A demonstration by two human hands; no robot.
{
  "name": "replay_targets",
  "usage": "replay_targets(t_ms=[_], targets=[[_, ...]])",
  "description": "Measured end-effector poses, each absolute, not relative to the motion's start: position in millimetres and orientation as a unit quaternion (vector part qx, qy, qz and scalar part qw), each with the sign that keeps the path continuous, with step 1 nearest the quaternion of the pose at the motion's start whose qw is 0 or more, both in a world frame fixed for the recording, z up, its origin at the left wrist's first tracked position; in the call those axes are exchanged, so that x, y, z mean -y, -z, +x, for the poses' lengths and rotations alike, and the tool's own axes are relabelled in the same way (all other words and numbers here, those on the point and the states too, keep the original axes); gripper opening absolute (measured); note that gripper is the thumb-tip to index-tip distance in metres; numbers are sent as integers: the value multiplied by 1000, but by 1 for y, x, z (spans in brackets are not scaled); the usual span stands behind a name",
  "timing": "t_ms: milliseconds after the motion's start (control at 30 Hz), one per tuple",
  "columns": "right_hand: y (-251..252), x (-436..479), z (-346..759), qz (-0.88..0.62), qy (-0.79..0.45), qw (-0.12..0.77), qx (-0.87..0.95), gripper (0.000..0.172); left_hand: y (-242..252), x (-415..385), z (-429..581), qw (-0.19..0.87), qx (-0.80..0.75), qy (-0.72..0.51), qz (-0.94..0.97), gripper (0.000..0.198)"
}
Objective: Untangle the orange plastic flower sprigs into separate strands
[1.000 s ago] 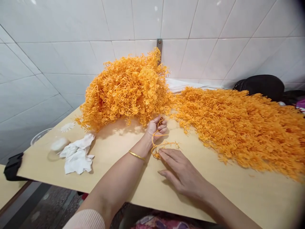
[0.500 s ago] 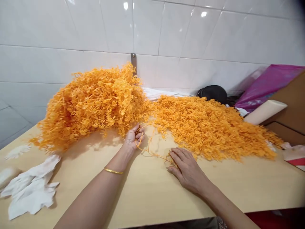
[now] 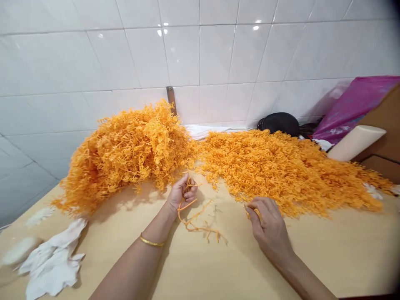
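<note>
My left hand (image 3: 184, 193) is closed around thin orange plastic stems, with a bracelet on that wrist. From it a bare branching orange sprig (image 3: 200, 228) hangs out over the tabletop. My right hand (image 3: 270, 227) is pinched near the front edge of the right-hand pile, and a bit of orange shows between thumb and fingers. Behind my left hand rises a tall, bushy heap of orange artificial foliage (image 3: 131, 154). A lower, spread-out pile of orange sprigs (image 3: 275, 171) lies to the right.
Crumpled white paper (image 3: 56, 258) and a pale rounded object (image 3: 21, 250) lie at left on the wooden table (image 3: 193, 271). At the back right are a black pouch (image 3: 278, 123), a cream roll (image 3: 358, 143), a purple bag (image 3: 353, 108) and a cardboard box (image 3: 379, 125). White tiles line the wall.
My right hand has moved away to the right and its fingers have drawn together. The sprig no longer stretches between both hands; it now hangs from the left. The view has tilted upward.
</note>
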State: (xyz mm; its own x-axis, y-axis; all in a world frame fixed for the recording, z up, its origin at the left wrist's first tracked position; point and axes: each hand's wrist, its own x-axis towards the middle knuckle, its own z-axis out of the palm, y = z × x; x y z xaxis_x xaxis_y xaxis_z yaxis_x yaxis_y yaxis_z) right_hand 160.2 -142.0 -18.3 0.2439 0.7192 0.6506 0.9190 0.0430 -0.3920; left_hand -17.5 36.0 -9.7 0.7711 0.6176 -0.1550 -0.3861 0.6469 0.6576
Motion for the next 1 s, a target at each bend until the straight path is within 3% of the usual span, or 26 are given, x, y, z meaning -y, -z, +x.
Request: replay_targets(t_ms=[200,333,633,800,900,1000], targets=[[27,152,149,-700,75,374,603,17,11,-30,-11,832,-244,-264,423,20],[31,162,144,-692,64,381,610,14,7,-22,-11,756,-280,-254,535,22],[41,173,141,-665,51,329,669,15,-22,-5,-58,495,-446,-214,715,23],[43,170,141,-662,56,340,665,13,-37,19,-82,395,-474,-314,722,12],[44,169,140,-659,67,342,666,13,-45,46,-87,415,-423,-349,726,41],[44,168,140,-667,89,333,661,13,-42,70,-87,379,-361,-257,812,60]])
